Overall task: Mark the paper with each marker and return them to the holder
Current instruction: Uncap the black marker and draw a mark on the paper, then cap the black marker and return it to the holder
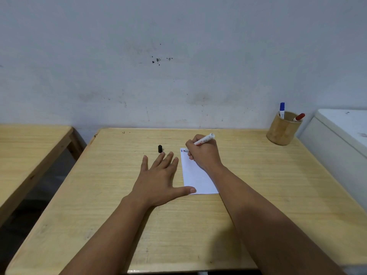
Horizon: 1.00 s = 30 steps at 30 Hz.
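Note:
A white sheet of paper (195,175) lies on the wooden table (178,225). My right hand (204,153) grips an uncapped white marker (205,139), its tip touching the paper's far left corner beside a short blue mark and a short red mark. A black cap (160,149) lies on the table left of the paper. My left hand (160,179) rests flat with fingers spread, the thumb pressing the paper's near left corner. A round wooden holder (283,132) at the far right corner holds a blue-capped marker (281,110) and a red-capped marker (298,117).
A second wooden table (29,143) stands to the left across a gap. A white cabinet or appliance (337,139) sits against the table's right side. A marked grey wall (178,66) runs behind the table.

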Each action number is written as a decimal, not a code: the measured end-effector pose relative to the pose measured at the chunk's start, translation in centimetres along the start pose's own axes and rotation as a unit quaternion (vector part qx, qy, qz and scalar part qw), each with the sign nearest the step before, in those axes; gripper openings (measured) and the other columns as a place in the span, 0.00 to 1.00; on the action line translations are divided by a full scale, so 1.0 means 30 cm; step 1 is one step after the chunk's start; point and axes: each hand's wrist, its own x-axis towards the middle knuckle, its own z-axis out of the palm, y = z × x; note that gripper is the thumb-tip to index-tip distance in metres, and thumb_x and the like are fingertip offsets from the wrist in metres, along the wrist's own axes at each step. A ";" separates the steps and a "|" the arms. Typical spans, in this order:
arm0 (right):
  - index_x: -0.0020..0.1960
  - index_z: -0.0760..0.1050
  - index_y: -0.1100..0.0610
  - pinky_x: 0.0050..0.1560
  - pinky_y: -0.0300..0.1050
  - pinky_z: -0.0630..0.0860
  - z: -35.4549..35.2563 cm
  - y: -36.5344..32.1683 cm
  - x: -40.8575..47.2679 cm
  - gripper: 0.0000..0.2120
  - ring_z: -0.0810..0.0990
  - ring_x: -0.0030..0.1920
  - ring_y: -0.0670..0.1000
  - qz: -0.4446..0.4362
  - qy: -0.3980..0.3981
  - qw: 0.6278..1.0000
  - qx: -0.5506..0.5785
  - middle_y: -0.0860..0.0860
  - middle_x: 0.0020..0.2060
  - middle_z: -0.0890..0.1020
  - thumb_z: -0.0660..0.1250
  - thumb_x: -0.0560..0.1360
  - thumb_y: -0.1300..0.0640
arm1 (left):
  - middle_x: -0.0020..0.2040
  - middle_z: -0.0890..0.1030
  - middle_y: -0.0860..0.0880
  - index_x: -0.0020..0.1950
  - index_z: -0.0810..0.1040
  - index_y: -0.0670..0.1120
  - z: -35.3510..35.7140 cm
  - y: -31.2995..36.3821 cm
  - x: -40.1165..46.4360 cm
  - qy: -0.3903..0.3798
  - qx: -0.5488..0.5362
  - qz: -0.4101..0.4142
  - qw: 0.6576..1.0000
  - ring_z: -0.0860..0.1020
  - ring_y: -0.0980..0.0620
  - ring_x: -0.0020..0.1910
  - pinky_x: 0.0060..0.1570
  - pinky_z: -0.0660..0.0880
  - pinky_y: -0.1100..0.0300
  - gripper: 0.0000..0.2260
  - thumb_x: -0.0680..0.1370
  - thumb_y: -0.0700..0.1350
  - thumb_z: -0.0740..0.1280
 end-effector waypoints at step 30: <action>0.54 0.80 0.53 0.34 0.44 0.79 -0.351 -0.305 -0.175 0.08 0.82 0.34 0.51 -0.058 -0.067 0.982 0.165 0.54 0.49 0.86 0.65 0.84 0.64 | 0.44 0.87 0.46 0.51 0.85 0.44 -0.395 0.131 0.150 0.200 -0.561 -0.103 0.797 0.86 0.49 0.45 0.51 0.79 0.54 0.04 0.77 0.38 0.74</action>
